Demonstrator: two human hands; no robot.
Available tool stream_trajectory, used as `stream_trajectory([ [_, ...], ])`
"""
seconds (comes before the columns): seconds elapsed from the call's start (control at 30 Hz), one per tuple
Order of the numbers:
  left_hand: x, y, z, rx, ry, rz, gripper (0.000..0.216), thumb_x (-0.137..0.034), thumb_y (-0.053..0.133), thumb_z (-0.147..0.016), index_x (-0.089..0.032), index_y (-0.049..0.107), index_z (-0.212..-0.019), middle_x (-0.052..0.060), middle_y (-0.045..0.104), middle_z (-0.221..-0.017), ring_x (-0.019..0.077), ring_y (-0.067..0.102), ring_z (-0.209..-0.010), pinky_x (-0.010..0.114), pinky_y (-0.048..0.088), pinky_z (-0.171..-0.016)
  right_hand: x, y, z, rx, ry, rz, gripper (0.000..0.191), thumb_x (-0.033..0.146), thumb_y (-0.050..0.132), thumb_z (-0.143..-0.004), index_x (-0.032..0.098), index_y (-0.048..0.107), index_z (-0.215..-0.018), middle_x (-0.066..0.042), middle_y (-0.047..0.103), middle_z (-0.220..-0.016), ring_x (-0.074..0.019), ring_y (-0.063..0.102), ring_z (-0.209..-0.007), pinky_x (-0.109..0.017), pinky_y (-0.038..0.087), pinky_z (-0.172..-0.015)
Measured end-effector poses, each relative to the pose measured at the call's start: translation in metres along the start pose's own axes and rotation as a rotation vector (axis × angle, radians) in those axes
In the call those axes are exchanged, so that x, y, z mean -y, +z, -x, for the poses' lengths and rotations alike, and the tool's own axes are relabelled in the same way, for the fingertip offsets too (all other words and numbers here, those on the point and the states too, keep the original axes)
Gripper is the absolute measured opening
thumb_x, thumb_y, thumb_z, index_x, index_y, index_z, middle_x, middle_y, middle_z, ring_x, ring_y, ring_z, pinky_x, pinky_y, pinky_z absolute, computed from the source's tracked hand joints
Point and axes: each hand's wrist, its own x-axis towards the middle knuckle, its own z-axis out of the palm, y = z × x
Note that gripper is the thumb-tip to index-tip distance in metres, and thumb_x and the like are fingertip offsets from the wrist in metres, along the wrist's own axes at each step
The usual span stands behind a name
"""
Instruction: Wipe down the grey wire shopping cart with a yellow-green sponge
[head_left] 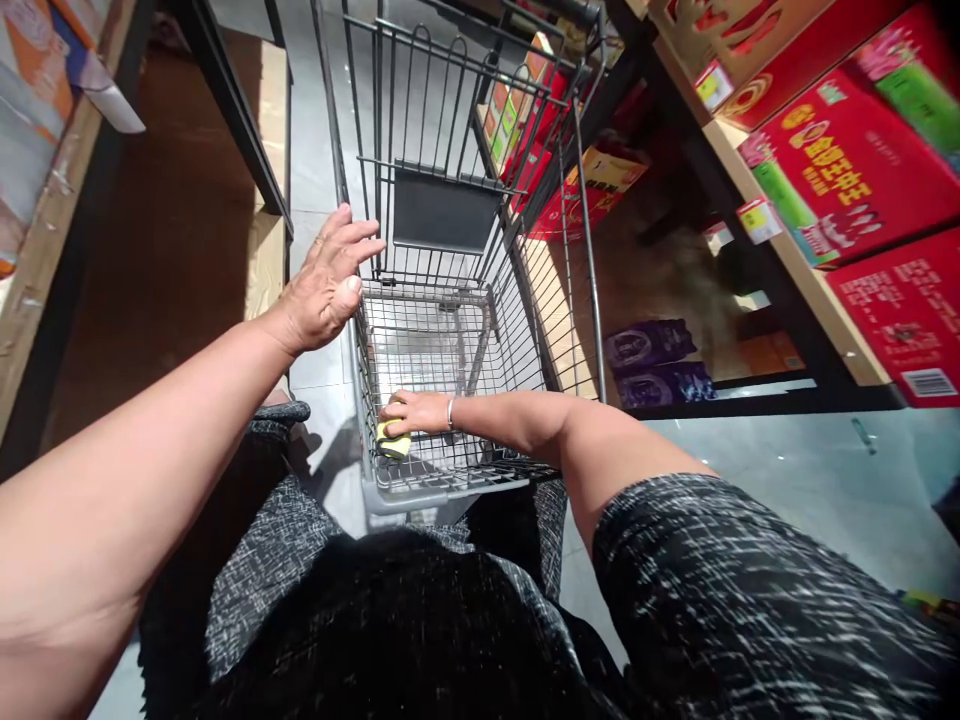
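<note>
A grey wire shopping cart (480, 300) stands in front of me in a shop aisle. My left hand (326, 280) rests on the cart's left rim, fingers stretched and slightly spread, holding nothing. My right hand (416, 412) reaches down inside the basket near its bottom, fingers closed on a yellow sponge (393, 443) pressed against the wire floor. A thin bracelet circles my right wrist.
Shelves (787, 250) on the right carry red gift boxes (847, 170) and purple packs (649, 345) lower down. A wooden shelf (45, 230) runs along the left. Grey tiled floor (787, 480) shows beside the cart. My dark patterned clothing fills the bottom.
</note>
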Motion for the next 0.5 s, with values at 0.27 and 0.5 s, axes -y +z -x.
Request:
stream_trajectory([
  [0.27,0.001,0.005,0.001,-0.007,-0.01,0.001,0.059,-0.059,0.016,-0.1,-0.031,0.033,-0.148,0.003,0.033,-0.157,0.0315,0.016,-0.151,0.062,0.013,-0.122,-0.001,0.04,-0.006,0.074,-0.176,0.047,0.05,0.016,0.033,-0.1,0.04,0.046,-0.142,-0.002,0.036,-0.154,-0.0336,0.025,-0.131,-0.045,0.039,-0.093],
  [0.5,0.002,0.008,0.001,-0.041,0.034,0.039,0.054,-0.055,0.019,-0.102,-0.029,0.035,-0.147,0.005,0.034,-0.157,0.0293,0.016,-0.151,0.059,0.014,-0.123,0.001,0.025,0.014,0.238,-0.062,-0.033,0.034,0.018,0.051,-0.096,0.037,0.062,-0.122,-0.002,0.053,-0.138,-0.0279,0.038,-0.125,-0.038,0.046,-0.086],
])
